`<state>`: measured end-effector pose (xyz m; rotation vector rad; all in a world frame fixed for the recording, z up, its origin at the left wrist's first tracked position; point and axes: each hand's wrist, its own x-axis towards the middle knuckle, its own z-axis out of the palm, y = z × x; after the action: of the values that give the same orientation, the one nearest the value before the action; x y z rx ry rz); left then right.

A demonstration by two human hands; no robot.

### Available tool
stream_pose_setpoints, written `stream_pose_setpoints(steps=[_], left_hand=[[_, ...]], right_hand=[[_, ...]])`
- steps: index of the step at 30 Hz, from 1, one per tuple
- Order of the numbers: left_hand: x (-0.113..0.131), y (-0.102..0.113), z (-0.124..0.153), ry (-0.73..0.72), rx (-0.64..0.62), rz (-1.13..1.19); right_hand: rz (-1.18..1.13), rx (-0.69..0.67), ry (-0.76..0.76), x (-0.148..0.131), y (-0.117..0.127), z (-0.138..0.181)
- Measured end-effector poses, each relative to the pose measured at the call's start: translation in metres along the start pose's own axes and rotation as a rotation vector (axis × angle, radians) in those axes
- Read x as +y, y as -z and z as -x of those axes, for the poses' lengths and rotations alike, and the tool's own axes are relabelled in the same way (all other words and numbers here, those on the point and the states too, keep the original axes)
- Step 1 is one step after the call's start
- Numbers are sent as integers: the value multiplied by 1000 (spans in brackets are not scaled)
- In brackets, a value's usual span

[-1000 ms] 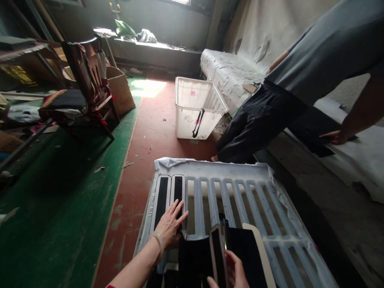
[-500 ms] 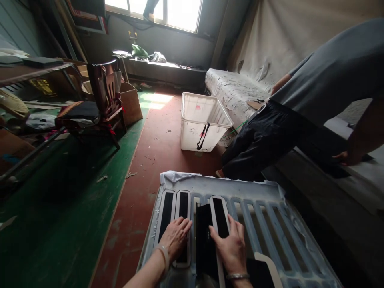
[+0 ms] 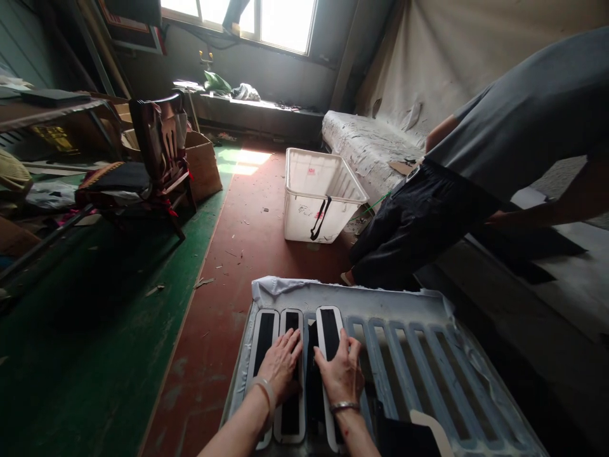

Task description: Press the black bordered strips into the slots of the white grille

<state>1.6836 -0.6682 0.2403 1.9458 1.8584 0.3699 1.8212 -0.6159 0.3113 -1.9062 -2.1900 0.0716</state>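
Black strips (image 3: 329,336) in slotted tray (image 3: 409,343) near its left edge, left hand (image 3: 281,365) flat on second strip, right hand (image 3: 340,374) flat on third.

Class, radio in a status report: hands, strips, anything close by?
Left hand flat on second strip. Right hand flat on third strip. Co-worker bent beside rack.
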Motion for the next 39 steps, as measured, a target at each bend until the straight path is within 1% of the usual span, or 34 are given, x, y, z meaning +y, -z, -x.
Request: stream_pose_setpoints(steps=[3, 5, 8, 10, 11, 12, 13, 15, 17, 18, 25, 33, 39], left_hand=[[2, 7, 1, 11, -23, 6], [4, 13, 1, 11, -40, 14], [7, 20, 2, 12, -47, 28], [10, 22, 3, 17, -39, 31], [11, 23, 3, 20, -34, 31], [11, 24, 3, 22, -28, 28], [12, 24, 3, 24, -21, 24], [14, 25, 2, 24, -7, 10], [16, 26, 0, 23, 7, -9], [16, 26, -2, 22, 15, -20], [16, 26, -14, 7, 65, -87], [8, 7, -18, 19, 99, -129], [10, 3, -20, -7, 104, -164]], right_hand=[[17, 76, 58, 3, -20, -4], [48, 85, 93, 10, -29, -7], [81, 99, 137, 19, -35, -8], [117, 111, 207, 21, -36, -5], [126, 98, 243, 20, -37, -2], [113, 72, 247, 18, -38, 1], [81, 38, 216, 16, -39, 4], [-12, -22, 87, 11, -43, 10], [-81, -37, -16, 9, -48, 14], [-99, -37, -29, 8, -51, 15], [-158, -89, 15, 14, -63, 12], [-73, -164, 71, 16, -68, 15], [24, -191, 119, 19, -63, 16]])
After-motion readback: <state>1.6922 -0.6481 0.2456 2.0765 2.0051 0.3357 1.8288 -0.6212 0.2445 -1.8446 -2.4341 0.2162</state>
